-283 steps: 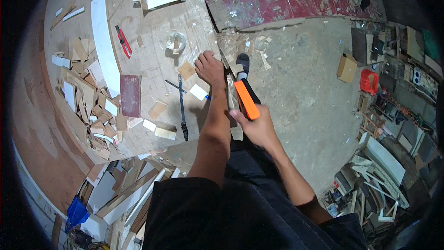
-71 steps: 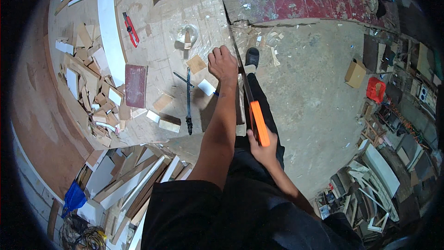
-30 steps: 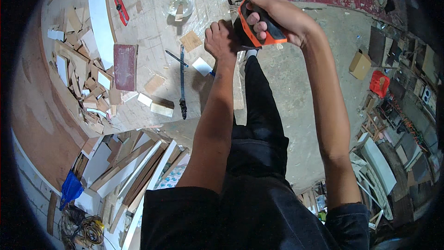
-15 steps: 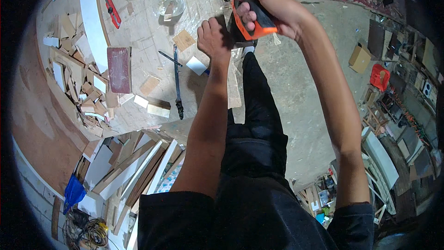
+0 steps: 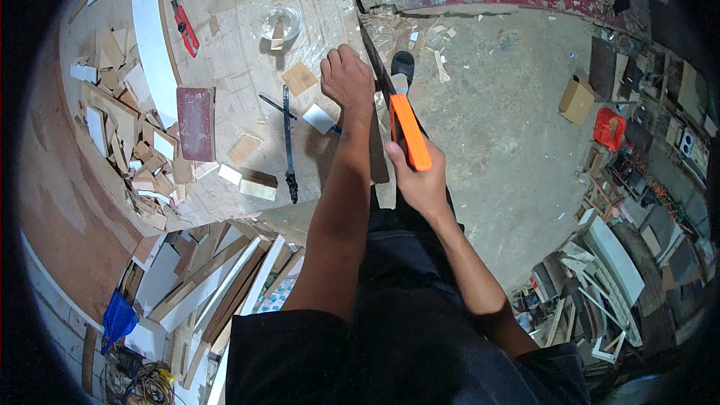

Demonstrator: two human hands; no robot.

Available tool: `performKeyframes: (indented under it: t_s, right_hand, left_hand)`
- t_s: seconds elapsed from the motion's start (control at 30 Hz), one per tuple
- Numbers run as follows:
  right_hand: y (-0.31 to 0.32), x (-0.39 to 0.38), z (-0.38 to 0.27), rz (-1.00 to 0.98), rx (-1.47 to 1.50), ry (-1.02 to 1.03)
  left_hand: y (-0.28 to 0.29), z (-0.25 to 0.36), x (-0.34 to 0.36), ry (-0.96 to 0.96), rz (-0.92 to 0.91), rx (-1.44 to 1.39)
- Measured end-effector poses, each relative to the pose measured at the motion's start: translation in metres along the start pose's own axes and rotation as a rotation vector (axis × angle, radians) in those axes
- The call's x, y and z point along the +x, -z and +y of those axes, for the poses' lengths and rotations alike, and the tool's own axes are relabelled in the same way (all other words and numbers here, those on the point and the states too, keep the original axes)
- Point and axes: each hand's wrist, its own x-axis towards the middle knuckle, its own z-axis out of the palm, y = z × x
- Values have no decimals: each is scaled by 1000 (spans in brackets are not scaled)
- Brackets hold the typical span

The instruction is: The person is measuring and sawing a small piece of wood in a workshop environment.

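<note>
My right hand [image 5: 424, 187] grips the orange handle of a handsaw [image 5: 409, 131] just off the table's right edge. The saw's dark blade points away from me and slants up to the left along that edge. My left hand [image 5: 347, 79] rests at the table edge left of the blade, fingers curled; what lies beneath it is hidden. A brown wooden strip [image 5: 380, 154] shows beside my left forearm along the edge. Near that hand lie a thin square of wood [image 5: 299, 79], a white square piece [image 5: 319, 118], a black strap-like strip [image 5: 289, 150] and a dark pencil-like stick [image 5: 276, 106].
On the table [image 5: 240, 52] are a clear round container [image 5: 277, 24], a red utility knife [image 5: 184, 28], a maroon block [image 5: 196, 124] and heaped wood offcuts [image 5: 127, 120]. Boards [image 5: 217, 285] stand below. Across the concrete floor [image 5: 510, 120] sit a cardboard box [image 5: 576, 99] and red crate [image 5: 610, 129].
My right hand has drawn the saw back toward me and lower, its handle now turned edge-on. A shoe shows on the floor beyond it. My left hand stays nearly in place.
</note>
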Motion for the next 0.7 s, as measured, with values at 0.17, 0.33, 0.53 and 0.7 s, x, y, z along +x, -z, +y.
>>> performKeyframes:
  t_s: [0.17,0.33,0.53,0.7]
  right_hand:
    - [-1,-22,-8,-7,-17,-5]
    - [10,-32,-17,-36,50,-131]
    - [6,-48,-26,-28,-4,-74]
    - [17,-53,-29,-123,56,-156]
  left_hand:
    - [2,-3,-3,18,18,1]
    - [5,-3,-2,-27,24,-12]
    - [-2,-12,-2,-26,60,115]
    - [-3,0,0,-48,86,96]
